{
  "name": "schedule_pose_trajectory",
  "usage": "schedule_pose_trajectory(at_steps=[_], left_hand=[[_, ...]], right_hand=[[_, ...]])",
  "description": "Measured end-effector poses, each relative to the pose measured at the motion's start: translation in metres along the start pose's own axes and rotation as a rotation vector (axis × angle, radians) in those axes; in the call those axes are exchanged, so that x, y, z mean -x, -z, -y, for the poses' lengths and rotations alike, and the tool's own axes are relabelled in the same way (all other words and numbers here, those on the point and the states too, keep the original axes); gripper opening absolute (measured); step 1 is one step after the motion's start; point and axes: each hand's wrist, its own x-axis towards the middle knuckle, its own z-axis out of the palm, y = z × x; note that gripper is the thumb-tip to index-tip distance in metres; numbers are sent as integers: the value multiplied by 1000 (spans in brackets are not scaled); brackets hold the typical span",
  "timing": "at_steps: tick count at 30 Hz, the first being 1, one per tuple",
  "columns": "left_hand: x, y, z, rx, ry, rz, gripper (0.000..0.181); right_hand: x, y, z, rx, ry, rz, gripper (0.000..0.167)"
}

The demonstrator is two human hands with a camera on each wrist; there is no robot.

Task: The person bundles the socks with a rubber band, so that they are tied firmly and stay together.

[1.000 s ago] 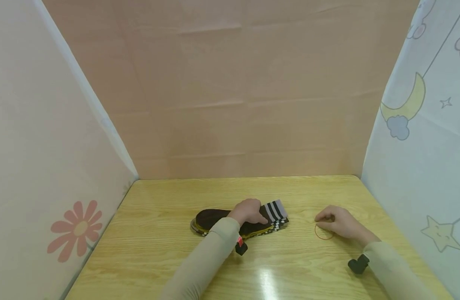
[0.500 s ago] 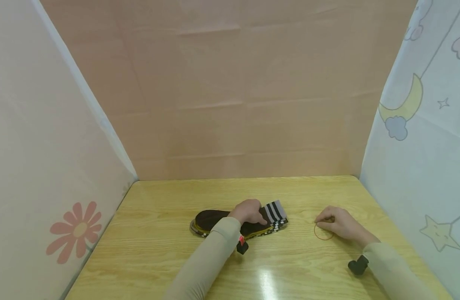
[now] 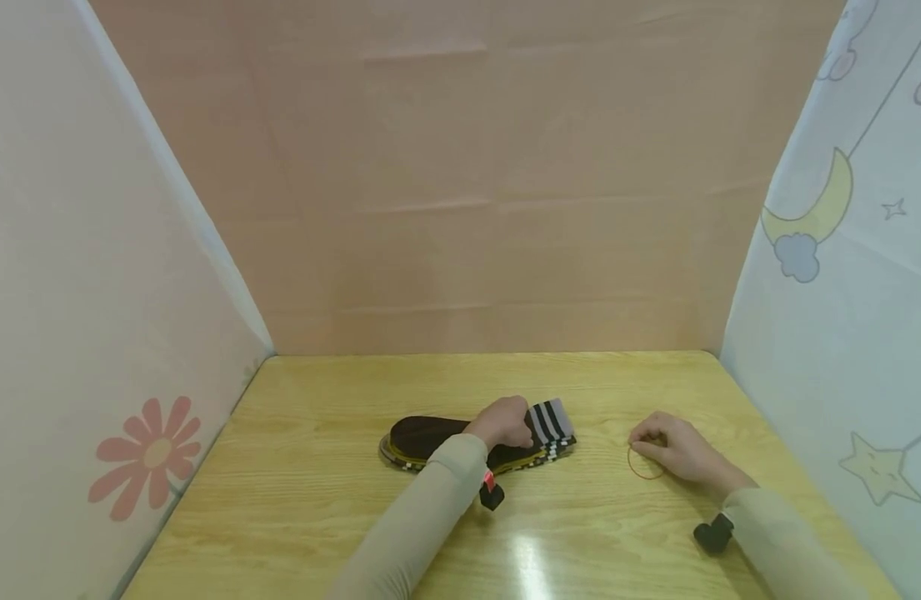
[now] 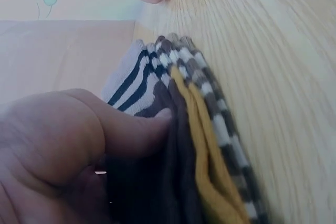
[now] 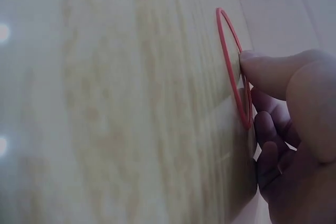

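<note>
A stack of folded socks (image 3: pixel 426 435) lies on the table, dark brown on top with a grey cuff striped in black. Mustard and checkered layers show below in the left wrist view, where my thumb presses on the dark sock (image 4: pixel 176 129). My left hand (image 3: pixel 505 422) grips the stack near its cuff end; its other fingers are mostly hidden. To the right, thumb and fingertips of my right hand (image 3: pixel 678 446) pinch a thin red rubber band (image 5: pixel 229 66). The band hangs as a loop close to the tabletop, apart from the socks.
The wooden table (image 3: pixel 295 517) ends at a plain pinkish backdrop (image 3: pixel 490 250). A flower-printed sheet (image 3: pixel 115 292) stands on the left, and one with moon and star prints (image 3: pixel 843 333) on the right. Each wrist wears a small black device.
My left hand has shifted slightly right along the socks, and its thumb has drawn in closer to the fingers. The right hand stays nearly in place with the rubber band.
</note>
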Motion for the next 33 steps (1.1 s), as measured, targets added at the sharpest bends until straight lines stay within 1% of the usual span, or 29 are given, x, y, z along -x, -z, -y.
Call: schedule_pose_trajectory(at_steps=[3, 6, 10, 11, 12, 14, 17, 22, 24, 26, 29, 31, 33], left_hand=[[0, 0, 0, 42, -19, 7, 37], [-2, -2, 6, 104, -41, 19, 40], [-4, -4, 16, 236, -66, 63, 43], [-5, -4, 18, 274, -75, 80, 42], [-6, -4, 21, 297, -81, 89, 46], [-6, -4, 25, 358, -106, 114, 42], [-6, -6, 30, 441, -140, 133, 34], [-4, -8, 37, 585, -131, 125, 43], [-4, -9, 39, 636, -132, 114, 43], [-4, -11, 41, 666, -157, 108, 33], [-4, -14, 41, 681, -180, 88, 24], [-4, -16, 42, 689, -185, 75, 21], [-4, -18, 42, 702, -183, 65, 21]], right_hand=[[-1, -2, 1, 7, 1, -5, 17], [-1, -5, 2, 10, -26, 10, 16], [-3, -7, 4, -8, -82, 50, 11], [-4, -6, 4, -20, -100, 59, 10], [-5, -5, 6, -32, -119, 68, 9], [-7, -2, 8, -58, -150, 81, 7], [-10, 4, 13, -89, -189, 97, 7], [-17, 10, 17, -138, -242, 110, 10], [-19, 10, 18, -179, -277, 98, 14], [-22, 10, 21, -241, -306, 82, 19], [-28, 7, 27, -361, -322, 44, 28], [-33, 2, 32, -458, -327, 30, 33], [-38, -3, 37, -532, -328, 21, 36]])
